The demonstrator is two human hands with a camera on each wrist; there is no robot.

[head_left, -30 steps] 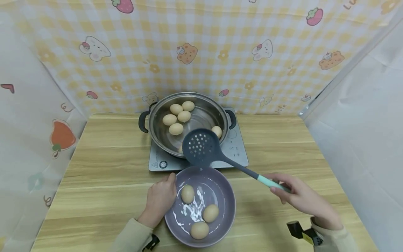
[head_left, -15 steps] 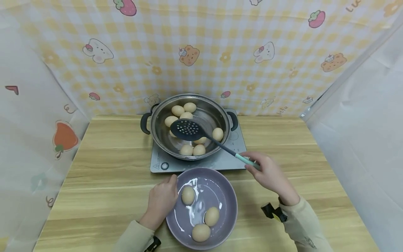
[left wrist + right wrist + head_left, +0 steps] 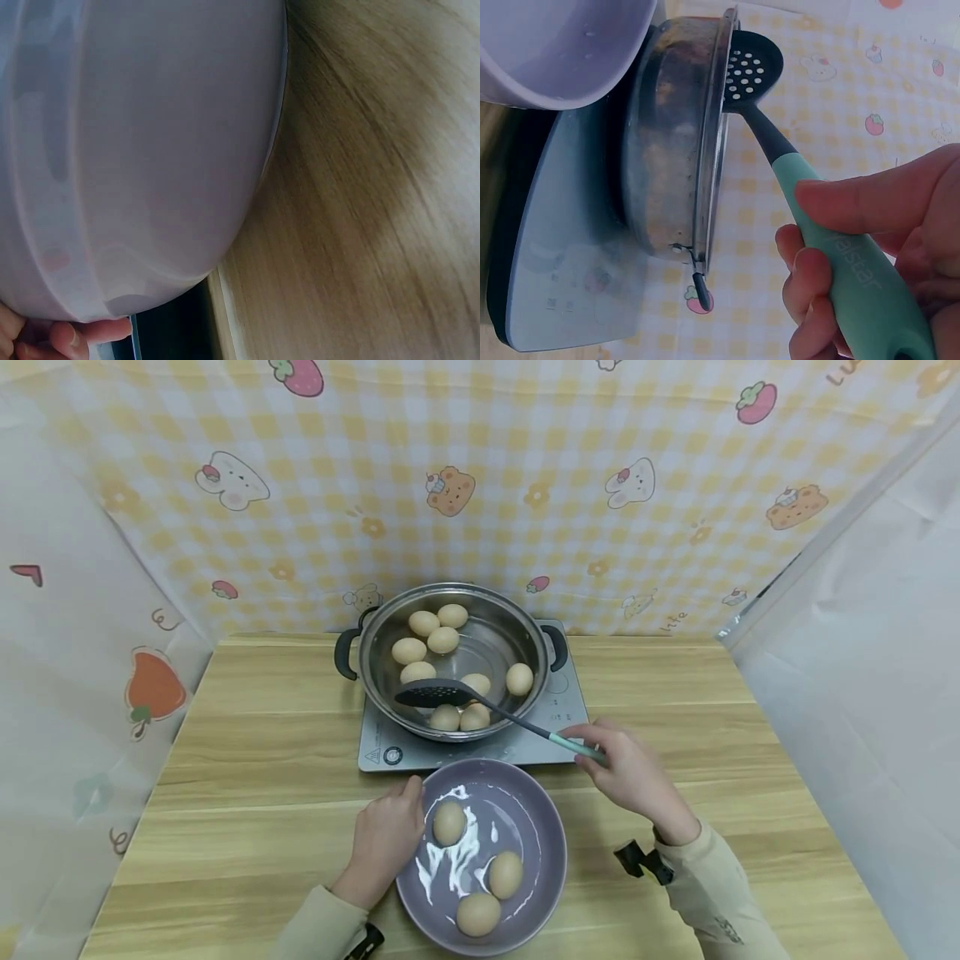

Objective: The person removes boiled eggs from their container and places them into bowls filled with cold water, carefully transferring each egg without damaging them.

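A person's right hand curls fingers and thumb round the mint handle of a slotted spoon, its dark head inside the steel pot at seven o'clock, perhaps touching the eggs there. The left hand pinches the purple bowl at its rim, near eleven o'clock; three eggs lie within, at ten, four and six. The pot stands at twelve o'clock from the bowl.

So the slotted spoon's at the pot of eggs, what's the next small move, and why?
Probably ease the slotted spoon lower and under a nearby egg: no egg shows on it, several lie around it in the pot, and the left hand grips the bowl in front.
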